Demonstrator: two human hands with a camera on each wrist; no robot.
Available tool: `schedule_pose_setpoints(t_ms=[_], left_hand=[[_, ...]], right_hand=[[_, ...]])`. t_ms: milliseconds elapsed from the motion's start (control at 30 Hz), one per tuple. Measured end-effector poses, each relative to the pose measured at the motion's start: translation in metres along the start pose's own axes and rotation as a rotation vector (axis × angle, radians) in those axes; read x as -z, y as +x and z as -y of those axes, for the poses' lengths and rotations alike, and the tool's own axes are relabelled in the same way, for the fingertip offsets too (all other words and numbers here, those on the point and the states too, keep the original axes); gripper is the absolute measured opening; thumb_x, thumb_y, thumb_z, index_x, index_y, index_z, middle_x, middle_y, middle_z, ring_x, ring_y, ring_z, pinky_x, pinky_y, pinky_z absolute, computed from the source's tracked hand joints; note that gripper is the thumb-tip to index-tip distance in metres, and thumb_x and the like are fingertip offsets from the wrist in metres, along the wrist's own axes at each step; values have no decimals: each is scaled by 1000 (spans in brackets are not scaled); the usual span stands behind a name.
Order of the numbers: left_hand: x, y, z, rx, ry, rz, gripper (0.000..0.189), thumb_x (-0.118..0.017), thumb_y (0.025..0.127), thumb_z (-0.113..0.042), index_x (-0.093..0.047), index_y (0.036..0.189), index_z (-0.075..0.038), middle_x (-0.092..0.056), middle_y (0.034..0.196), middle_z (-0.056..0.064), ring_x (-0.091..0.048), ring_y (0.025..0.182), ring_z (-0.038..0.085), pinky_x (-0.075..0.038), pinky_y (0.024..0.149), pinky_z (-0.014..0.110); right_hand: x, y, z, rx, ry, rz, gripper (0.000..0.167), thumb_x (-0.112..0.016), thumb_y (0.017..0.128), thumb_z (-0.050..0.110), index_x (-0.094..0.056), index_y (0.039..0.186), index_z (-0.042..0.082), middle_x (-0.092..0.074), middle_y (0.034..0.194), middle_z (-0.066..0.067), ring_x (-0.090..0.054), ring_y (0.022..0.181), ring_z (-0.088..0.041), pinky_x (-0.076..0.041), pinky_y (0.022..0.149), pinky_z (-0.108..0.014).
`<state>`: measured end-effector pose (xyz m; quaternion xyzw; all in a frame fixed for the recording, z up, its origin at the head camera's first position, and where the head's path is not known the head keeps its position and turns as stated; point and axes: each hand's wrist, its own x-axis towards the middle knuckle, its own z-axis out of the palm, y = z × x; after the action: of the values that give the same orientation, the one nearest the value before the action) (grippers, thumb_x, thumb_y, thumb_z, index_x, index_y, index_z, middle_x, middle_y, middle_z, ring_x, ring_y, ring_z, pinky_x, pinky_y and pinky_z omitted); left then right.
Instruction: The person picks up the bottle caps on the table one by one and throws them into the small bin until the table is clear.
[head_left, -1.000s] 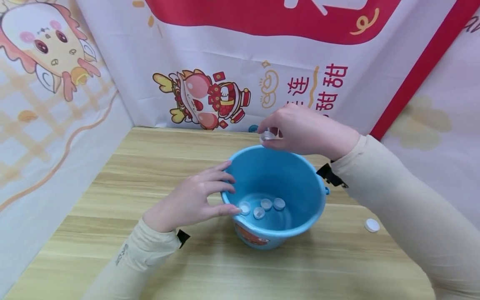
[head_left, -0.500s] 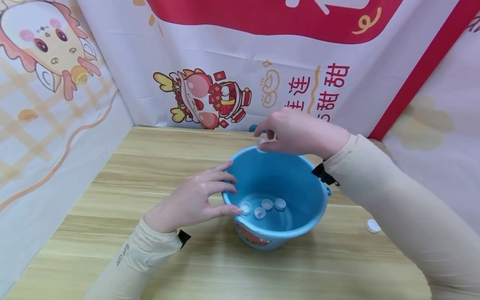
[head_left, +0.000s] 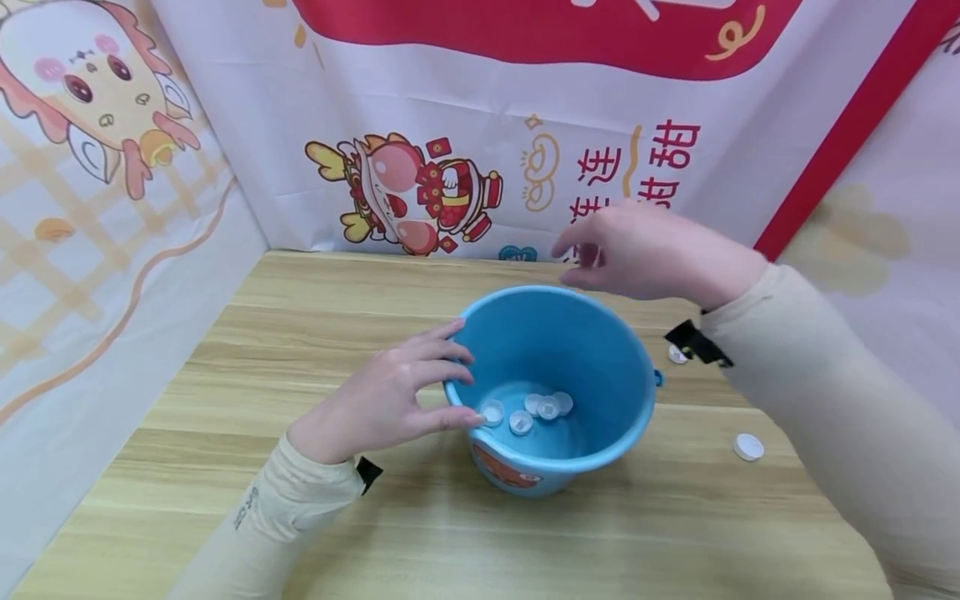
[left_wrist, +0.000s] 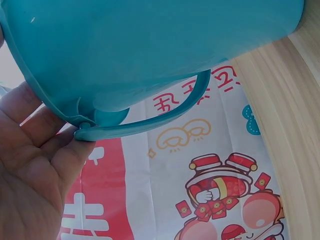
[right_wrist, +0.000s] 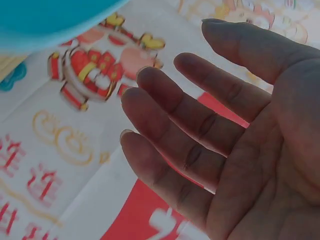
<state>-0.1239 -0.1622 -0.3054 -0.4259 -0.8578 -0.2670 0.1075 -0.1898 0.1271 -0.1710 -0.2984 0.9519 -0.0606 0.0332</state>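
A blue bucket (head_left: 585, 350) stands on the wooden table, with several white bottle caps (head_left: 521, 422) on its floor. My left hand (head_left: 382, 400) holds the bucket's near-left rim, fingertips hooked over the edge and thumb on the rim. In the left wrist view, the fingers (left_wrist: 37, 122) meet the rim beside the blue handle (left_wrist: 150, 127). Above the far-right rim, my right hand (head_left: 637, 254) is in the air with nothing in it. Its fingers (right_wrist: 155, 112) are loosely extended in the right wrist view, apart from the bucket (right_wrist: 45, 20).
One white cap (head_left: 748, 447) lies on the table (head_left: 247, 375) to the right of the bucket. Another cap (head_left: 677, 354) is partly hidden by the right wrist strap. A printed cloth (head_left: 420, 100) hangs behind the table.
My right hand has let go of a bottle cap, which now lies among the others in the bucket. The hand has moved to the right. My left hand stays on the rim.
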Motion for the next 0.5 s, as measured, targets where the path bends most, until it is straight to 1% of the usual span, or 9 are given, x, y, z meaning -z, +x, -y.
schedule_pose_setpoints(t_ms=[100,200,333,400,500], left_hand=[[-1,1,1,-9,-2,-2,48,-77,83,-49,-75,111,-10,-67,123,6,-40,140,27,-47,100,50],[-2,2,1,-16,1,-3,48,-76,83,-50,-75,111,-10,-67,123,6,-39,141,27,-46,101,50],[-3,2,2,-18,-2,-6,49,-76,83,-50,-75,111,-10,-67,123,7,-39,141,26,-46,101,50],[-3,2,2,-21,-3,-11,49,-76,83,-50,-75,111,-10,-67,123,7,-39,141,26,-47,101,49],[-3,2,2,-25,-3,-16,50,-75,83,-51,-75,110,-10,-67,123,7,-39,141,27,-47,100,49]], right_hand=[[-1,-16,-23,-48,9,-31,41,-80,84,27,-70,123,17,-71,100,-3,-67,82,-19,-59,69,-36],[-8,-32,-50,-93,20,-43,41,-81,83,23,-71,122,14,-71,95,-5,-66,77,-18,-59,65,-34],[-27,-56,-82,-167,52,2,39,-80,85,22,-70,122,11,-69,88,-2,-63,72,-16,-57,61,-32],[-40,-68,-97,-197,64,38,39,-79,86,23,-69,122,10,-68,89,-1,-62,72,-16,-57,61,-31],[-66,-85,-118,-231,83,87,41,-79,87,25,-69,122,8,-67,87,1,-60,70,-14,-55,59,-29]])
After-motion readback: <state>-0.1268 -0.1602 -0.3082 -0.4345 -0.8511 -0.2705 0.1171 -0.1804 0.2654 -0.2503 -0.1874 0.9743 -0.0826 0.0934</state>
